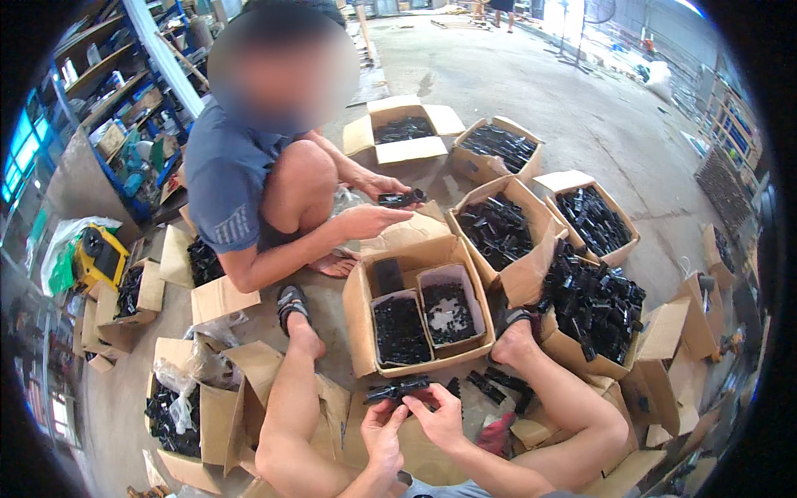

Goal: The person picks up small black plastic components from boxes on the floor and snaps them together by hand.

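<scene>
Between my bent legs I hold a black, elongated plastic part (397, 388) up with both hands. My left hand (383, 433) pinches it from below, near its middle. My right hand (437, 415) grips its right end, thumb close to the left thumb. Just beyond the part stands an open cardboard box (360, 332) with two inner trays of small black pieces (401, 325). Several loose black parts (485, 387) lie on the right, beside my right hand. The finer details of the held part are too small to make out.
Across from me a co-worker (249, 178) squats, holding a similar black part (402, 198). Open boxes of black parts surround us, including a heaped box (591, 311) by my right foot and another box (217, 422) on the left. A yellow-and-black tool (101, 256) lies far left, near shelves (100, 79).
</scene>
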`<action>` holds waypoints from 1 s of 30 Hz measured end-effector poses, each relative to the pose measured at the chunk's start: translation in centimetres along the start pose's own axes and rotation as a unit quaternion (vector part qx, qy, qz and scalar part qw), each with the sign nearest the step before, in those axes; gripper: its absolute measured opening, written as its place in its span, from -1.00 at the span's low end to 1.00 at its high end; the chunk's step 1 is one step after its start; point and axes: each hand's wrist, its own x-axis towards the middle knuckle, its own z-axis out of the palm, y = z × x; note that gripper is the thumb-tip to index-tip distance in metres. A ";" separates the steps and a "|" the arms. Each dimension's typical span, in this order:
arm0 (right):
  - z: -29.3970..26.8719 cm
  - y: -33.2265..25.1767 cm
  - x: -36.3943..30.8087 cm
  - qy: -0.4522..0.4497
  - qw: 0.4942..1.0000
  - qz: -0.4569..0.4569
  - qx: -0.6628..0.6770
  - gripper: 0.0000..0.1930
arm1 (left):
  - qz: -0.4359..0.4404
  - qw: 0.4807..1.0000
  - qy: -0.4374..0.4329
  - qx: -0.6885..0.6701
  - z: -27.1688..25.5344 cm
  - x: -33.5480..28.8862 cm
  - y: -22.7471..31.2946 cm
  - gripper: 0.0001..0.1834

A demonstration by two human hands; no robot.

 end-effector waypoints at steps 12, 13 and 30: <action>0.0 -2.0 0.0 0.145 0.977 -0.067 0.143 -0.81 | -0.020 1.000 -0.015 0.012 0.3 -0.2 0.0 -0.72; -0.9 -1.9 0.2 0.103 0.985 -0.090 0.104 -0.83 | -0.038 0.999 -0.034 -0.001 0.3 -0.2 0.0 -0.73; -4.0 -1.8 -0.5 -0.014 0.957 -0.257 -0.134 -0.79 | -0.117 0.981 -0.157 -0.019 1.4 0.5 3.9 -0.53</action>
